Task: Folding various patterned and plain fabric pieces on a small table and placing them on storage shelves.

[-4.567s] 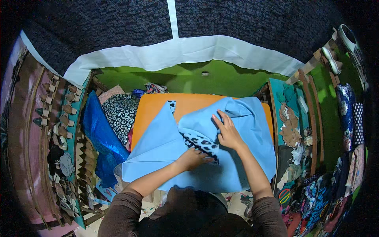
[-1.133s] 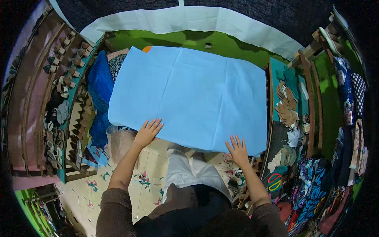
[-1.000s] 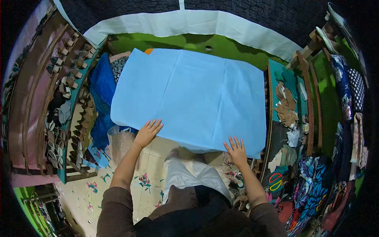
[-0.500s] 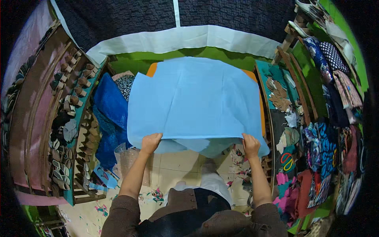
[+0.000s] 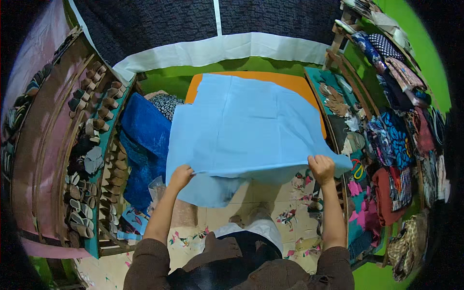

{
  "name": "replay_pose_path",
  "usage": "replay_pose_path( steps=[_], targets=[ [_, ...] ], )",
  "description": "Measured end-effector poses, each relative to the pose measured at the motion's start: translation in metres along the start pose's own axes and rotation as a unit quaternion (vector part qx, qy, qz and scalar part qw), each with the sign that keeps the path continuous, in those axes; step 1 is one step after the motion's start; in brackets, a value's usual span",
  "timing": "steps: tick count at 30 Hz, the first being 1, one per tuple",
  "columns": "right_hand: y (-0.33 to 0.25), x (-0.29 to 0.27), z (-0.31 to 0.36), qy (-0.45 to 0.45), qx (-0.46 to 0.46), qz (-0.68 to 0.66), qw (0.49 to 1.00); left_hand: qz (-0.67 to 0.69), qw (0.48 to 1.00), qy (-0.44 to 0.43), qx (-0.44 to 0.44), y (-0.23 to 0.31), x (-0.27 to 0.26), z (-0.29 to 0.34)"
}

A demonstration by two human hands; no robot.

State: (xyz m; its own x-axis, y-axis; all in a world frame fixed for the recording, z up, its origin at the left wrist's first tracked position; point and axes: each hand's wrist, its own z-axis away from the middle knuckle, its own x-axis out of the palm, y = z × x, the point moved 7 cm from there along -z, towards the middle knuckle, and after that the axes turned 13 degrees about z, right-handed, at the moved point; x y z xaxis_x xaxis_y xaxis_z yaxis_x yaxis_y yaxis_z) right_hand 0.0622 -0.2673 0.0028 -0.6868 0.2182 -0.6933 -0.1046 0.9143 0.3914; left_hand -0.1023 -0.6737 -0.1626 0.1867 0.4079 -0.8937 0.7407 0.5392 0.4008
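Observation:
A large light blue cloth (image 5: 246, 121) lies across an orange tabletop (image 5: 290, 83), its near edge pulled out toward me over the floor. My left hand (image 5: 181, 177) is closed on that edge at its left part, with a loose flap hanging below. On the right, my right hand (image 5: 322, 169) grips the same edge, and a corner of the cloth sticks out beyond it. Between the two hands the edge is stretched and slants slightly up to the right. Bare orange shows along the table's far and right sides.
At left, a wooden rack (image 5: 99, 159) holds rows of shoe forms, with dark blue fabric (image 5: 145, 140) beside it. The right shelf bears brown pieces (image 5: 333, 101), scissors with coloured handles (image 5: 357, 168) and folded fabrics (image 5: 398, 137). Scraps (image 5: 286, 216) litter the tiled floor.
The cloth has shifted right and toward me, baring more of the table's far edge. Both hands keep their hold; the right hand has moved right and slightly up.

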Motion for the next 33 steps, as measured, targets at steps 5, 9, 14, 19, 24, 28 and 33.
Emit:
replay_pose_path(
  steps=[5, 9, 14, 19, 24, 28, 33],
  targets=[
    [0.008, -0.024, 0.003, 0.016, -0.01, 0.034, 0.999, 0.122, 0.971, 0.047, -0.199, -0.011, 0.004, 0.009],
    [0.045, -0.028, 0.03, 0.013, 0.044, 0.061, 0.997, 0.106, 0.963, 0.176, -0.175, 0.034, -0.057, 0.007],
    [0.061, -0.028, 0.057, -0.015, 0.148, -0.048, 0.988, -0.019, 0.979, 0.2, 0.028, 0.12, -0.161, 0.007],
    [0.004, 0.016, 0.072, -0.089, 0.128, -0.122, 0.98, -0.191, 0.962, 0.185, 0.061, 0.132, -0.203, 0.037],
    [-0.08, 0.053, 0.067, -0.147, 0.111, -0.204, 0.962, -0.243, 0.946, 0.214, 0.015, 0.116, -0.224, 0.08],
    [-0.12, 0.088, 0.082, -0.239, 0.084, -0.209, 0.945, -0.221, 0.955, 0.197, -0.001, 0.095, -0.199, 0.087],
    [-0.062, 0.096, 0.097, -0.19, 0.202, -0.189, 0.942, -0.2, 0.972, 0.122, 0.037, 0.088, -0.144, 0.057]
  ],
)
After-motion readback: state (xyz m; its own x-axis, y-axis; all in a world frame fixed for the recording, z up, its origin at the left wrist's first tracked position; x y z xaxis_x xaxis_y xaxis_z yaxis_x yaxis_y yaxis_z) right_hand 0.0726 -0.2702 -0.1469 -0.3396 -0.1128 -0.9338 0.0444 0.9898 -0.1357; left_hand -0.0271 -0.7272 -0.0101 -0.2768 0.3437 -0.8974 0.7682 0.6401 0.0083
